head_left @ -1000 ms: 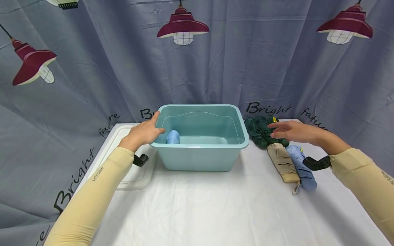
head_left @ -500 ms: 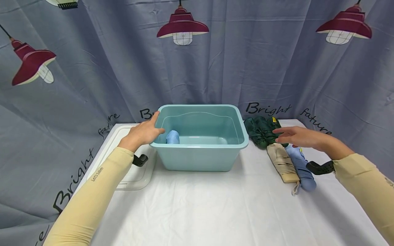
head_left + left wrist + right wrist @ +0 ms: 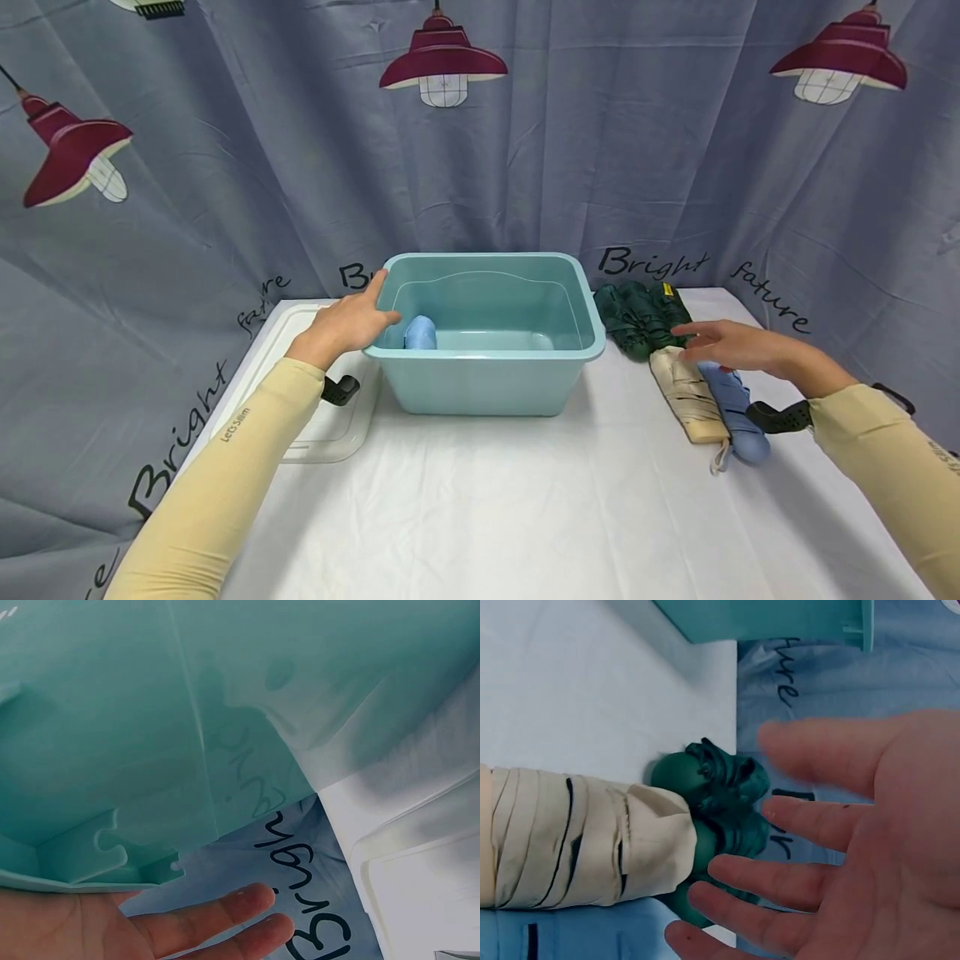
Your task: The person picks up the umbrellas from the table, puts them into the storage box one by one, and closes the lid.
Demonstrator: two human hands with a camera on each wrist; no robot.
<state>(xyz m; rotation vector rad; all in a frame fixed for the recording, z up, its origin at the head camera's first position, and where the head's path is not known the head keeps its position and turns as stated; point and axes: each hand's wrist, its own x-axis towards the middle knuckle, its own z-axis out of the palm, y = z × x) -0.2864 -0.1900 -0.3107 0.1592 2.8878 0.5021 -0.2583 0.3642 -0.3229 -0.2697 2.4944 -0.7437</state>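
With 12 o'clock at the far side in the head view, the right hand (image 3: 738, 343) has its fingers straight, slightly spread and bare, hanging over the blue umbrella's (image 3: 738, 417) far end and hiding part of it. From these fingertips, the green bundle (image 3: 637, 321) lies at 10 o'clock; the beige umbrella (image 3: 687, 396) stretches toward 6, overlapping the bundle at its far end and with the blue one along its right side. Further off at 9 is the bin (image 3: 480, 387), with the bundle near its right end.

The left hand (image 3: 345, 323) rests on the bin's left rim, thumb over the edge, the visible fingers straight outside it. At 4 o'clock from it, inside the bin, sits a blue roll (image 3: 421, 334), its lower part hidden by the front wall. At 7 the lid (image 3: 341, 425) lies flat on the table (image 3: 487, 517), partly covered by the left arm. A lamp-printed curtain (image 3: 525, 167) hangs at 12.
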